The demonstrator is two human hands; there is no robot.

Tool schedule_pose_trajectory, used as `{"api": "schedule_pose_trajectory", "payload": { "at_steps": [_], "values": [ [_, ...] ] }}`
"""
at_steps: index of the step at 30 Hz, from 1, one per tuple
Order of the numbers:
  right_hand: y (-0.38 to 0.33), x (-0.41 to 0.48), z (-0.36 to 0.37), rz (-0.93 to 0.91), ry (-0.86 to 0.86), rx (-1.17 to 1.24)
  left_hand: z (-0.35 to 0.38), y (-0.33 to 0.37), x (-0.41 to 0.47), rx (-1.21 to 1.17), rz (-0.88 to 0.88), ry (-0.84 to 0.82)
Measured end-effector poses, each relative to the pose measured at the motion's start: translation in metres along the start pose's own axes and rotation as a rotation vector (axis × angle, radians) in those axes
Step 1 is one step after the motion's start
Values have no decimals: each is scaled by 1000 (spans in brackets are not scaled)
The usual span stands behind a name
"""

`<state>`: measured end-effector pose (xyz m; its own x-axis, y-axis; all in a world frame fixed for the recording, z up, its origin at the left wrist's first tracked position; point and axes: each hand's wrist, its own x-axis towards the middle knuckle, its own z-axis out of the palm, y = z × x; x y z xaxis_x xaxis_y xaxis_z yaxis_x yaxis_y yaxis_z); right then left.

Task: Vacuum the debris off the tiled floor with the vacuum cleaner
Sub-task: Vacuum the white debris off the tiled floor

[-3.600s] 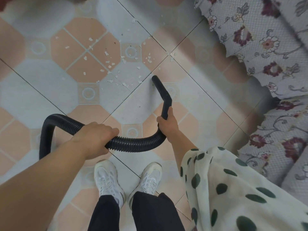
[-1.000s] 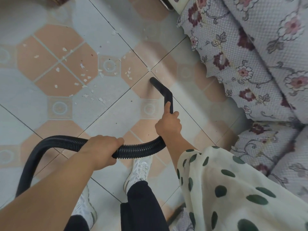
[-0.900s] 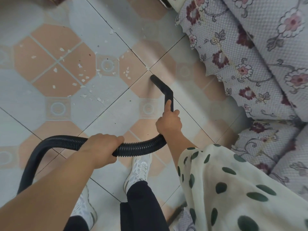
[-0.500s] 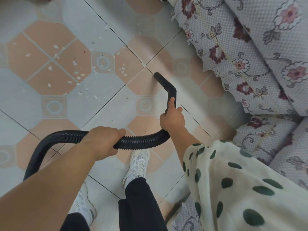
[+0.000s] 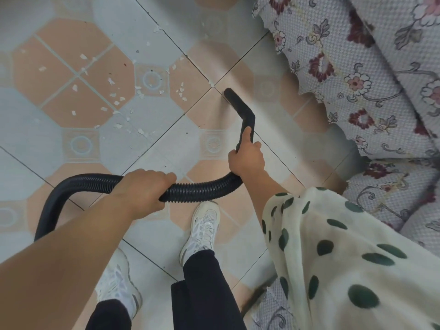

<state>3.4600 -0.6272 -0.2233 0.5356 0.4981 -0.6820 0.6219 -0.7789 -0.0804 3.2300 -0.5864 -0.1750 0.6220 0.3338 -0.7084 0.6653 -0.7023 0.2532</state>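
A black ribbed vacuum hose [image 5: 197,192] curves across the middle of the view and ends in a bent black nozzle [image 5: 240,108]. My left hand [image 5: 142,190] grips the hose from above. My right hand [image 5: 246,158] grips the nozzle's handle, with the index finger laid along it. The nozzle tip touches the floor at a tile joint, right of most of the white debris [image 5: 114,96]. Those small scraps lie scattered over the orange and pale tiles [image 5: 78,79] at upper left. The vacuum's body is out of view.
A floral-covered sofa [image 5: 357,79] fills the upper right, its scalloped hem hanging close to the nozzle. My white shoes [image 5: 204,229] and black trousers stand below the hose. A cream sleeve with green dots [image 5: 345,258] covers the lower right.
The nozzle has swept right, off the scattered debris and toward the sofa, then a little forward along the tile joint. I have stepped forward with my right foot. Both hands kept their grips.
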Motion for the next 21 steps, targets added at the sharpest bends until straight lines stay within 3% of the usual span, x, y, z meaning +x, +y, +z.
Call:
{"api": "schedule_pose_trajectory", "payload": {
  "at_steps": [9,21],
  "values": [
    [-24,-7,13,-90,-63,16,7,-22,-20,3,-37,12],
    [-63,48,-22,-101,18,3,-13,-43,15,-113,-104,161]
  ]
}}
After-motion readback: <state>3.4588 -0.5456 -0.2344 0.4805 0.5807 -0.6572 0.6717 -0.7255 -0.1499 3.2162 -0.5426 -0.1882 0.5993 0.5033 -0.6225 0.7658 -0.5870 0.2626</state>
